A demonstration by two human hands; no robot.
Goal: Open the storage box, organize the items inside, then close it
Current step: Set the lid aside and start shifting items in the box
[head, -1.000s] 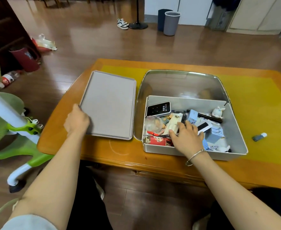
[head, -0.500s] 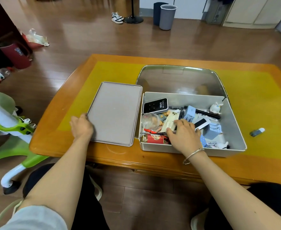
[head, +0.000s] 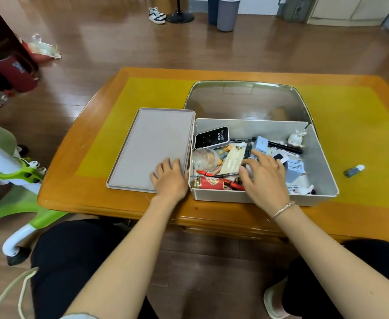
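On the tabletop [head: 361, 125], the grey lid [head: 152, 148] lay flat just left of the open storage box [head: 322, 171]. The left hand [head: 169, 178] rested on the lid's near right corner, its grip relaxed and holding nothing. The right hand [head: 266, 178] lay inside the box, fingers spread loosely over the jumbled items, grasping nothing clearly.

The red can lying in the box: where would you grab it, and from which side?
Probably from above, around its round body. The red can lies on its side along the near wall of the storage box, so its ends are hemmed in. The left hand rests closest.
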